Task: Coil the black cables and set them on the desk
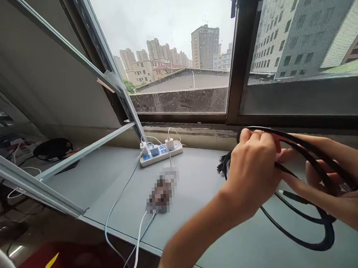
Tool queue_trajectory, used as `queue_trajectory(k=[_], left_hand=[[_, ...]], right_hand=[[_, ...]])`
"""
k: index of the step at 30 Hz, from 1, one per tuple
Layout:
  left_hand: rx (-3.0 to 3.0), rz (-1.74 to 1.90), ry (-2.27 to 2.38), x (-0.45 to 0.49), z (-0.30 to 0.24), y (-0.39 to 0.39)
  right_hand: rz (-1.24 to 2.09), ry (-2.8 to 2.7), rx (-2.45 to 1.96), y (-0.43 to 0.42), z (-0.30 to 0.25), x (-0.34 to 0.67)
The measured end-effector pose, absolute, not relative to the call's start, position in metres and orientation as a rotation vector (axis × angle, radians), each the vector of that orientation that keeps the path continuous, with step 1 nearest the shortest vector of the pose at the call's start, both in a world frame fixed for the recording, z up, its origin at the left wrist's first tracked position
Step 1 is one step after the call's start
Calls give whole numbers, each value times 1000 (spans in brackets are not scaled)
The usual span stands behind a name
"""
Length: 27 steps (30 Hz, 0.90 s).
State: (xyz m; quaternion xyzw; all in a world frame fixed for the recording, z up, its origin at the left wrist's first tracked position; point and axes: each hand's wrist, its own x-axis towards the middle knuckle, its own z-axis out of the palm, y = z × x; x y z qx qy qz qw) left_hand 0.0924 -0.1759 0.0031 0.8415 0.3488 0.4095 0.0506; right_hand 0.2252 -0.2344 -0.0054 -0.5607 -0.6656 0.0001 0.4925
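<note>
My left hand [254,172] is closed in a fist round the top of a coiled black cable [330,236], above the light grey tabletop. From the right edge reaches my right hand [350,197], its fingers curled about the cable's loops and partly hidden by them. Its thumb and a finger stretch to my left hand. One cable end, a dark plug with a metal tip [293,197], sticks out between the loops. Beyond my left hand lies a bundle of black cable ends [224,163], partly hidden behind the hand.
A white power strip [162,154] with chargers plugged in stands at the back of the table [196,181]. A blurred-out object [161,193] lies before it, with white cords [139,240] hanging over the front edge. Left, a metal frame [86,149] crosses the table; windows [178,70] are behind.
</note>
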Motion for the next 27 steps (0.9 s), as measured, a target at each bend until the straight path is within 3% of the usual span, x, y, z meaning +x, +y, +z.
queue_trajectory(k=[8,16,27], left_hand=[[2511,1379,918,91,11,-189],[2735,1012,676,66,41,-183],[2510,1453,763,66,34,-139]], right_hand=[[-34,-1497,-1336,-247,9,228],[269,-1338,-1163,-242,21,224],[226,-1034,-1155,-219,16,231]])
